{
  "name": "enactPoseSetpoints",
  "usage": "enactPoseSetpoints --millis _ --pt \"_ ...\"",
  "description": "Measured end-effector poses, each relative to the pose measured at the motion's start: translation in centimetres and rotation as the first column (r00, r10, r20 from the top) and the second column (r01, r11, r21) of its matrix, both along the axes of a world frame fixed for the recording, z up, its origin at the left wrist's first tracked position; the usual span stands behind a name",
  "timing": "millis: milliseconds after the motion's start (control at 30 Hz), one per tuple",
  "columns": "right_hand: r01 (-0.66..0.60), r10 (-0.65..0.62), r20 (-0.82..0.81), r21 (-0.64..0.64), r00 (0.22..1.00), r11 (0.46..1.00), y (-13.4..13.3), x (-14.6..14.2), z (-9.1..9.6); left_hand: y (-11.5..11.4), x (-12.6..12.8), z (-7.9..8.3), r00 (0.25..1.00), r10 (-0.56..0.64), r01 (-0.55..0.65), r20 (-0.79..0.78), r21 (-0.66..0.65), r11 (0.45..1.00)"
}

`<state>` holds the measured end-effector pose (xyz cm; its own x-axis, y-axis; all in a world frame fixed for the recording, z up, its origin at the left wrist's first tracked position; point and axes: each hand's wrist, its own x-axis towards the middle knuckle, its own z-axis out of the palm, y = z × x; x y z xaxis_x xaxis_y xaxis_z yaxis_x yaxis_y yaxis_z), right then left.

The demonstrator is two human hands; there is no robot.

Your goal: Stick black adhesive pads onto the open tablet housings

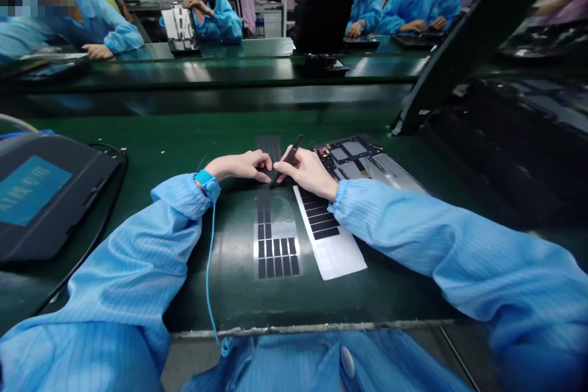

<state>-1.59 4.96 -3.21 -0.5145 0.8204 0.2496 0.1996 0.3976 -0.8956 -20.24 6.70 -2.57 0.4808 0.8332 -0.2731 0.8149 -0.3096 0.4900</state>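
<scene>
Left hand: the left hand [239, 166] is curled loosely, fingertips on the black strips [275, 251]; any pinch cannot be told.
Right hand: the right hand [307, 171] pinches a slim black tool [289, 159].
Strips: mid-table, on a clear sheet [278, 220]; more on white backing [328, 245] just right.
Rest: a panel tray [349, 159] lies beyond the backing, toward the table [312, 326]'s far edge.

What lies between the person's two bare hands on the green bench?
In the head view, a slim black tool, likely tweezers, in the right hand, points toward the left hand, over a strip of small black pads.
</scene>
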Motion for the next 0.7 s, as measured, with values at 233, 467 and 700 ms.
enactPoseSetpoints --millis 233,467,700 --pt "0.077 -0.080 0.038 0.053 0.996 0.996 0.9 7.8 5.5 -2.4 3.6 1.4 0.981 0.130 -0.154 0.142 0.170 0.973" --pt "-0.002 0.063 0.215 -0.273 0.975 0.962 -0.2 11.6 2.4 -8.0 11.9 -0.9 0.912 -0.211 -0.014 0.351 0.541 0.841" --pt "-0.024 0.078 0.228 -0.229 0.971 0.973 0.9 10.7 1.7 -8.1 11.9 -2.0 0.917 -0.262 0.065 0.300 0.536 0.842"
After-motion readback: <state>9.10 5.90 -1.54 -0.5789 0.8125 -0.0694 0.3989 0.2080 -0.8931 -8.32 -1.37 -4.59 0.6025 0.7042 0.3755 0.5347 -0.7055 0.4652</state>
